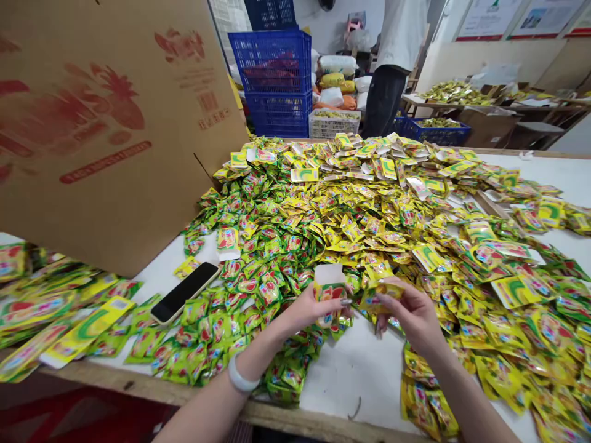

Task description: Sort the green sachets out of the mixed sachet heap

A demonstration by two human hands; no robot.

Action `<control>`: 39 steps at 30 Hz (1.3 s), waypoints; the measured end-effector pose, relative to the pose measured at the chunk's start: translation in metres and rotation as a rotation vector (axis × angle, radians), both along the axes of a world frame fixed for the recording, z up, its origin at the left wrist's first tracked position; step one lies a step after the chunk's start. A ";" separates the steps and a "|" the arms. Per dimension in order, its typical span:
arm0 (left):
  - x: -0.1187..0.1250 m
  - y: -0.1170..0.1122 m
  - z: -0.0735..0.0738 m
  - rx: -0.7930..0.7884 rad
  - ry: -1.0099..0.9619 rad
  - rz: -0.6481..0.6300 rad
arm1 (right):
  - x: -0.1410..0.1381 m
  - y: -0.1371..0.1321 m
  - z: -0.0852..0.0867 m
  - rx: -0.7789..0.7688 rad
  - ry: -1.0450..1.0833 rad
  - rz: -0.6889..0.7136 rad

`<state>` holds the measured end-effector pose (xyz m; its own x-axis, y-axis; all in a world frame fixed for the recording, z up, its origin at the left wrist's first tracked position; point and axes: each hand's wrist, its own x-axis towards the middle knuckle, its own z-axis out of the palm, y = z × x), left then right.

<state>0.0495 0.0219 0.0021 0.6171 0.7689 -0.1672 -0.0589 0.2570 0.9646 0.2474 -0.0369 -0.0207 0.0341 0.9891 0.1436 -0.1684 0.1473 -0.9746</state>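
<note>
My left hand, with a pale bangle on its wrist, is closed around a small printed carton whose white flap stands up. Just to its right, my right hand pinches a yellow sachet between thumb and fingers. A small gap separates the two hands. Green sachets with red fruit pictures lie heaped left of and below my left hand. Yellow sachets are spread around my right forearm. Between the forearms a bare strip of the white tabletop shows.
A large brown cardboard box stands at the left. Near it lie a black-screened phone and flat cartons. More cartons top the pile. Behind are stacked blue crates and a standing person.
</note>
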 end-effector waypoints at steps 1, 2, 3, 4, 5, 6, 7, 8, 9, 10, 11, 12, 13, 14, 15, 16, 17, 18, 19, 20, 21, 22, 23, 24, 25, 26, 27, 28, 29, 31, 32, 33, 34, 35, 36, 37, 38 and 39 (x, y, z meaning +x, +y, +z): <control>0.002 0.000 -0.001 0.010 0.052 -0.058 | 0.005 0.000 -0.002 0.019 0.015 -0.043; 0.004 -0.002 -0.002 0.031 0.094 -0.124 | 0.008 0.000 -0.005 0.044 0.030 -0.076; 0.007 -0.004 -0.004 0.055 0.122 -0.185 | 0.010 0.000 -0.007 0.075 0.040 -0.100; 0.011 -0.006 -0.007 0.077 0.135 -0.230 | 0.010 -0.001 -0.009 0.109 0.042 -0.121; 0.013 -0.009 -0.009 0.099 0.143 -0.257 | 0.010 -0.002 -0.009 0.144 0.028 -0.133; 0.015 -0.011 -0.011 0.113 0.153 -0.273 | 0.009 -0.003 -0.009 0.176 -0.004 -0.134; 0.017 -0.013 -0.012 0.111 0.164 -0.287 | 0.007 -0.003 -0.008 0.207 -0.054 -0.118; 0.017 -0.013 -0.012 0.098 0.176 -0.291 | 0.006 -0.003 -0.006 0.228 -0.118 -0.087; 0.017 -0.014 -0.012 0.092 0.196 -0.288 | 0.006 -0.002 -0.003 0.236 -0.193 -0.045; 0.016 -0.013 -0.010 0.105 0.225 -0.287 | 0.006 -0.002 -0.001 0.232 -0.272 -0.001; 0.015 -0.013 -0.009 0.140 0.263 -0.290 | 0.007 -0.001 0.002 0.219 -0.349 0.041; 0.014 -0.012 -0.007 0.191 0.314 -0.295 | 0.008 -0.001 0.004 0.198 -0.420 0.079; 0.014 -0.012 -0.005 0.252 0.374 -0.303 | 0.009 0.000 0.006 0.174 -0.484 0.115; 0.013 -0.012 -0.004 0.311 0.435 -0.319 | 0.010 0.000 0.007 0.150 -0.542 0.148; 0.013 -0.012 -0.003 0.355 0.491 -0.337 | 0.010 -0.001 0.009 0.135 -0.596 0.175; 0.014 -0.012 -0.003 0.382 0.535 -0.353 | 0.011 -0.002 0.010 0.133 -0.648 0.197; 0.014 -0.013 -0.004 0.399 0.564 -0.362 | 0.012 -0.003 0.011 0.140 -0.692 0.214; 0.014 -0.013 -0.004 0.400 0.573 -0.369 | 0.013 -0.004 0.012 0.151 -0.715 0.230; 0.014 -0.013 -0.005 0.381 0.557 -0.376 | 0.014 -0.005 0.012 0.153 -0.712 0.250; 0.013 -0.012 -0.006 0.340 0.520 -0.384 | 0.015 -0.005 0.012 0.132 -0.678 0.276; 0.012 -0.011 -0.008 0.284 0.471 -0.398 | 0.017 -0.006 0.011 0.087 -0.614 0.306; 0.011 -0.010 -0.009 0.228 0.419 -0.411 | 0.019 -0.006 0.010 0.030 -0.535 0.323; 0.010 -0.009 -0.009 0.178 0.372 -0.421 | 0.019 -0.005 0.008 -0.013 -0.470 0.315; 0.009 -0.008 -0.010 0.138 0.337 -0.426 | 0.019 -0.005 0.006 -0.023 -0.439 0.286; 0.008 -0.007 -0.011 0.120 0.320 -0.429 | 0.018 -0.004 0.004 0.008 -0.443 0.245; 0.007 -0.006 -0.011 0.122 0.318 -0.427 | 0.017 -0.003 0.004 0.071 -0.469 0.201; 0.006 -0.006 -0.012 0.133 0.319 -0.423 | 0.015 -0.003 0.004 0.140 -0.501 0.173; 0.006 -0.006 -0.012 0.143 0.319 -0.421 | 0.013 -0.003 0.005 0.184 -0.522 0.169; 0.005 -0.006 -0.011 0.145 0.318 -0.420 | 0.012 -0.003 0.007 0.187 -0.521 0.201; 0.005 -0.007 -0.011 0.113 0.295 -0.417 | 0.011 -0.004 0.009 0.092 -0.474 0.340; 0.006 -0.008 -0.011 0.074 0.272 -0.416 | 0.010 -0.004 0.009 0.022 -0.447 0.420; 0.006 -0.009 -0.011 0.033 0.252 -0.416 | 0.010 -0.005 0.008 -0.043 -0.421 0.482; 0.007 -0.010 -0.012 -0.005 0.238 -0.416 | 0.008 -0.006 0.008 -0.085 -0.401 0.512; 0.008 -0.011 -0.012 -0.035 0.224 -0.413 | 0.006 -0.007 0.009 -0.092 -0.392 0.506; 0.009 -0.012 -0.013 -0.049 0.210 -0.406 | 0.004 -0.007 0.011 -0.059 -0.398 0.467; 0.009 -0.013 -0.013 -0.038 0.192 -0.392 | 0.002 -0.007 0.015 0.009 -0.415 0.410; 0.010 -0.013 -0.013 0.001 0.170 -0.372 | 0.002 -0.006 0.020 0.107 -0.446 0.343; 0.010 -0.013 -0.013 0.069 0.143 -0.342 | 0.003 -0.005 0.026 0.226 -0.484 0.254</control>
